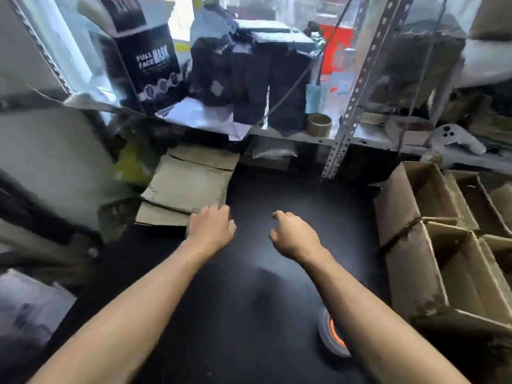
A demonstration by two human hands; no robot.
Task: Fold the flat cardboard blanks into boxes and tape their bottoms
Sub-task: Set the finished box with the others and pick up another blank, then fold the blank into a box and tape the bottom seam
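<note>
The stack of flat cardboard blanks lies at the far left of the dark work surface, its far end propped up against the clutter under the shelf, its near corner just by your left hand. Expect each blank to be light and stiff across the panels but ready to bend along its creases, so it will likely flop if you lift it by one corner only; the top sheet should slide off the others easily. Take it by the near edge with thumb on top and fingers underneath, then bring your other hand to the opposite edge. Your left hand is stretched forward, palm down, fingers loosely curled, with the fingertips at the near right corner of the stack; whether they already touch the cardboard cannot be made out, and nothing is held. Your right hand hovers over the bare surface, well apart from the stack, palm down, fingers relaxed and empty. Finished open boxes stand at the right, and the tape roll lies near you, beside your right forearm.
</note>
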